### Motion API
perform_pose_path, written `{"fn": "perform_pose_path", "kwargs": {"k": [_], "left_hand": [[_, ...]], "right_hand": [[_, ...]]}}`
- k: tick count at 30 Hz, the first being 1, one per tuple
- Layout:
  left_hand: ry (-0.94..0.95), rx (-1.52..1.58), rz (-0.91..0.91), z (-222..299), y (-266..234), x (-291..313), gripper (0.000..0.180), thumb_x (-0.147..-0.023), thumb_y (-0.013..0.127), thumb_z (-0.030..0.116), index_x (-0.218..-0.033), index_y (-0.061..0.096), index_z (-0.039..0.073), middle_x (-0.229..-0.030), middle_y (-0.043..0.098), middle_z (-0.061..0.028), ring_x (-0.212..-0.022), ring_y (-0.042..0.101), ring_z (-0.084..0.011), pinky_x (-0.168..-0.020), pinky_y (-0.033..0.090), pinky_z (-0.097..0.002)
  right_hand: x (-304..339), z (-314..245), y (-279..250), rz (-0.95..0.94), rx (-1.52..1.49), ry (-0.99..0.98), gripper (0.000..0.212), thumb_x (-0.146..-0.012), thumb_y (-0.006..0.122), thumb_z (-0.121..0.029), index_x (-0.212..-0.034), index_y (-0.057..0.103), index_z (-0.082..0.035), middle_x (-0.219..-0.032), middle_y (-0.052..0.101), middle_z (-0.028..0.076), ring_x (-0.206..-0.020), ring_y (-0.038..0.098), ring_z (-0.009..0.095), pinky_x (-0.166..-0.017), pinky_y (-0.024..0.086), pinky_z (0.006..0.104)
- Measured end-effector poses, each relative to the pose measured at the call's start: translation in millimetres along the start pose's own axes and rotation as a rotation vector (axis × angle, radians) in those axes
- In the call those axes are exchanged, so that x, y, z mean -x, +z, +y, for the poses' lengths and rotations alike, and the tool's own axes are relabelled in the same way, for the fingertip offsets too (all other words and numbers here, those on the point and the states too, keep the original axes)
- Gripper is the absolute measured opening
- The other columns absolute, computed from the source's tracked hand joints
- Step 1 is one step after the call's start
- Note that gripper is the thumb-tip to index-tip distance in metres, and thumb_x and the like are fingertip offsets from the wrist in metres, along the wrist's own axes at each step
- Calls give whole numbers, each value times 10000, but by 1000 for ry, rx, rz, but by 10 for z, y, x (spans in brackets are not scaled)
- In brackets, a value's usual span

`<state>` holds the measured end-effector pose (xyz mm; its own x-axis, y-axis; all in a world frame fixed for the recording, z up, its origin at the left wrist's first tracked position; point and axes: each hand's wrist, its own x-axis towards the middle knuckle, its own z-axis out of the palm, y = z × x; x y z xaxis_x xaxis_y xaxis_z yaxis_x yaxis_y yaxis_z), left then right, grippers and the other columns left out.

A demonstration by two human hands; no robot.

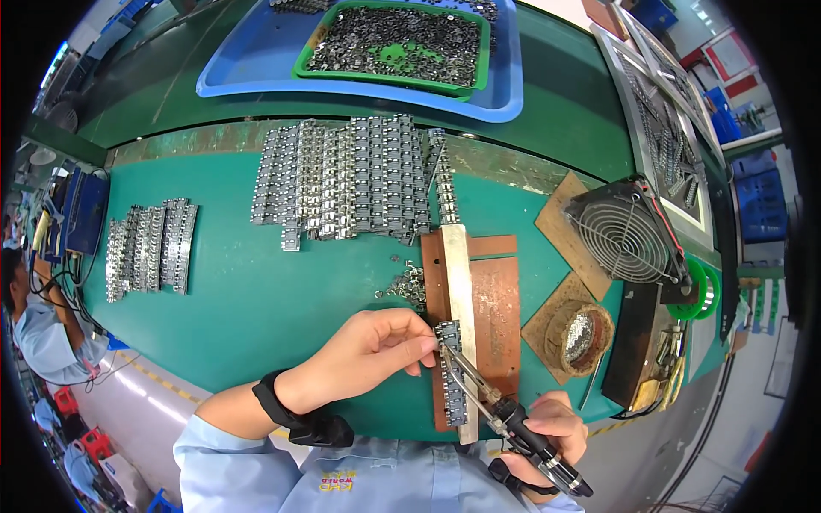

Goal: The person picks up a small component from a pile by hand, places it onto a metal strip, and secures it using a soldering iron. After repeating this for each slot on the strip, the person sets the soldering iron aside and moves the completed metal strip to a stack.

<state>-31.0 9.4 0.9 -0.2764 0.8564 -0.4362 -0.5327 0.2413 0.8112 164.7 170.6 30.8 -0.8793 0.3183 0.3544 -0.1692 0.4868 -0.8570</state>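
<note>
Note left hand point(363, 350) pinched nearly closed, any held part too hidden to tell, beside circuit-board strip point(451, 397) by worktop's point(256, 325) near edge — probably light, stiff, brittle, best held by long edges — then soldering iron point(520, 423) gripped in curled right hand point(558, 433).

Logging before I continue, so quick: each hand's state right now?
Left hand: closed, fingers pinched at the upper part of the dark strip; any small part between them can't be told.
Right hand: closed, holding the soldering iron.
</note>
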Motion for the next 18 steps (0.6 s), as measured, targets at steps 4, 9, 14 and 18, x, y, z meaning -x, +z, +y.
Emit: {"fn": "perform_pose_path", "kwargs": {"k": [4, 9, 14, 18], "left_hand": [[8, 10, -5, -30, -14, -7, 164, -886, 503, 157, -906, 535, -2, -809, 591, -25, -706, 529, -74, -657, 442, -205], [29, 11, -6, -45, -15, -7, 166, -884, 505, 166, -886, 533, 2, -792, 587, -24, -701, 526, -70, -652, 440, -207], [41, 3, 2, -70, -16, -5, 170, -885, 502, 168, -872, 531, 1, -786, 585, -23, -690, 523, -68, -639, 436, -209], [52, 10, 0, -76, -14, -12, 175, -886, 501, 170, -872, 530, -2, -784, 585, -25, -687, 522, -67, -633, 433, -210]], "right_hand": [[-10, 4, 19, -8, 20, 9, 458, -520, 808, -132, -870, 526, -41, -591, 580, 60, -493, 537, 185, -550, 396, 313], [-8, -9, 26, -20, 7, 46, 453, -522, 806, -123, -870, 527, -43, -588, 575, 59, -508, 539, 187, -568, 397, 327], [-41, -38, 15, -37, 9, 71, 454, -519, 805, -113, -870, 527, -41, -587, 571, 60, -516, 536, 192, -584, 398, 338], [-89, -71, -6, -47, 14, 97, 455, -516, 806, -112, -868, 527, -40, -585, 570, 62, -519, 535, 197, -591, 404, 341]]}}
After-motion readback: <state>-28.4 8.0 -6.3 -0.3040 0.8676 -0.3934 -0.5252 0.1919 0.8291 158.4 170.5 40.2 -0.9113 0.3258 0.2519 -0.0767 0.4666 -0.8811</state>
